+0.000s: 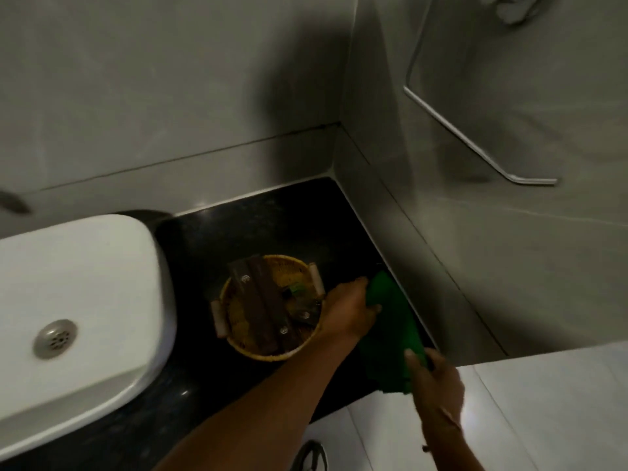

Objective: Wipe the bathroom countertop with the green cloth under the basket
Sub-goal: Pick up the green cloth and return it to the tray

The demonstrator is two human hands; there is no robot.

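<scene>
The green cloth (pixel 390 338) lies stretched along the right edge of the black countertop (pixel 265 226), beside the wall. My left hand (pixel 350 307) grips its far end, just right of the basket. My right hand (pixel 433 375) grips its near end at the counter's front corner. The round yellow woven basket (pixel 292 266) stands on the counter left of the cloth, holding brown packets and small items. The cloth is beside the basket, not under it.
A white basin (pixel 85 300) with a metal drain (pixel 55 338) fills the left side. Grey tiled walls meet in the corner behind the counter. A metal towel rail (pixel 475 144) is fixed to the right wall. Pale floor tiles and a shoe show below.
</scene>
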